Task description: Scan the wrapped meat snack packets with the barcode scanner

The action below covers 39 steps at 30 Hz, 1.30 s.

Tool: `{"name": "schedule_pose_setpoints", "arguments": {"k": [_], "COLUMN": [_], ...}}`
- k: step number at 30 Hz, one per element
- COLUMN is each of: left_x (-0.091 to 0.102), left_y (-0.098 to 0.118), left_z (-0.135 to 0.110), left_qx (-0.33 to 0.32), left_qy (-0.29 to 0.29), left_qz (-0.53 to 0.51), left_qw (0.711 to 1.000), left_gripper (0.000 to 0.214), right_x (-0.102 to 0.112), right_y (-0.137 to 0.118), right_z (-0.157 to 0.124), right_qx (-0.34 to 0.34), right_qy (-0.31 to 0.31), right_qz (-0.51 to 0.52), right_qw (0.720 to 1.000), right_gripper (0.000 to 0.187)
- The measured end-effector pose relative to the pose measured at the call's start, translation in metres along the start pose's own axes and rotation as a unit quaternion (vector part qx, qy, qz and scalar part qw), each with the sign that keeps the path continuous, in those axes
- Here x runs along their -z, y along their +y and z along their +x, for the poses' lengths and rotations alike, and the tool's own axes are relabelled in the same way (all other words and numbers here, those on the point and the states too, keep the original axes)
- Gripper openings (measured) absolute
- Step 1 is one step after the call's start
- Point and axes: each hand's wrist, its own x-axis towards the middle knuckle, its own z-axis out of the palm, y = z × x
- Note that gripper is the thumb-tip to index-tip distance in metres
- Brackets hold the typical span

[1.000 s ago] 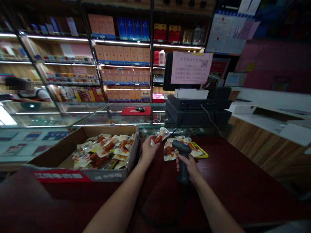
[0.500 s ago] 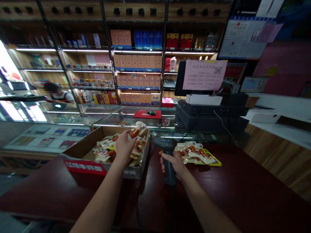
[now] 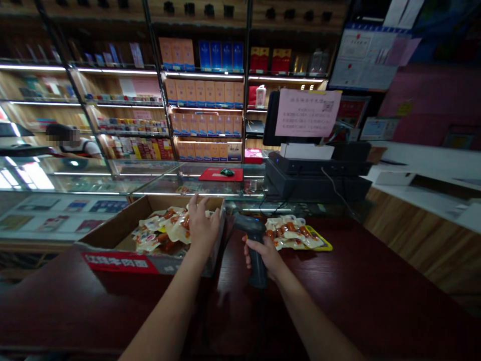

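My left hand (image 3: 203,226) is over the right side of a cardboard box (image 3: 108,225), its fingers apart and nothing gripped between them. Packaged sausages (image 3: 160,233) in whitish wrappers lie heaped in the box, one packet right beside my fingers and partly hidden by them. My right hand (image 3: 266,253) is wrapped around the handle of a dark barcode scanner (image 3: 257,265), held upright above the table with its head pointing left toward the box. Just beyond that hand, more sausage packets (image 3: 291,233) lie in a row on a yellow-edged package (image 3: 325,244).
Behind the dark red table (image 3: 338,301) stands a glass counter (image 3: 180,181) with a mouse (image 3: 226,172) on a red pad. A monitor (image 3: 272,120) bearing a pink sign (image 3: 306,113) sits at the right. Another person (image 3: 71,143) is at the far left, before stocked shelves.
My left hand has let go of the sausage packet it held up, and its fingers have spread. My right hand still grips the scanner. The view has shifted slightly right.
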Motion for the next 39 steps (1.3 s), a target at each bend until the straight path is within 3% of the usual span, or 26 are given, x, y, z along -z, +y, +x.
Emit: {"name": "schedule_pose_setpoints", "arguments": {"k": [3, 6, 10, 14, 17, 21, 25, 32, 39], "left_x": [-0.034, -0.070, -0.106, -0.128, -0.140, -0.150, -0.153, -0.153, -0.155], "left_y": [0.020, 0.031, 0.039, 0.049, 0.053, 0.050, 0.036, 0.008, 0.002], "left_z": [-0.024, -0.051, -0.072, -0.084, -0.095, -0.104, -0.102, -0.095, -0.086], "left_qx": [-0.017, 0.017, 0.066, 0.094, 0.105, 0.087, 0.118, 0.197, 0.266], "left_qy": [-0.077, -0.185, -0.323, -0.395, -0.405, -0.400, -0.391, -0.386, -0.283], "left_qz": [-0.079, -0.093, -0.036, 0.062, 0.111, 0.119, 0.093, -0.085, -0.311], "left_qw": [0.994, 0.978, 0.944, 0.912, 0.902, 0.905, 0.908, 0.897, 0.868], "left_gripper": [0.030, 0.027, 0.027, 0.046, 0.058, 0.053, 0.046, 0.037, 0.038], "right_x": [0.021, 0.049, 0.087, 0.111, 0.117, 0.118, 0.118, 0.117, 0.114], "right_y": [-0.001, -0.002, -0.002, 0.001, 0.003, 0.006, 0.007, 0.008, 0.006], "right_z": [-0.005, -0.012, -0.020, -0.027, -0.030, -0.031, -0.031, -0.031, -0.032], "right_qx": [0.007, 0.026, 0.049, 0.068, 0.080, 0.084, 0.088, 0.071, 0.060], "right_qy": [0.041, 0.094, 0.166, 0.202, 0.217, 0.223, 0.220, 0.221, 0.230], "right_qz": [-0.009, -0.014, -0.001, 0.013, 0.019, 0.017, 0.012, 0.006, -0.013], "right_qw": [0.999, 0.995, 0.985, 0.977, 0.973, 0.971, 0.972, 0.973, 0.971], "right_gripper": [0.032, 0.030, 0.027, 0.033, 0.034, 0.033, 0.034, 0.033, 0.030]}}
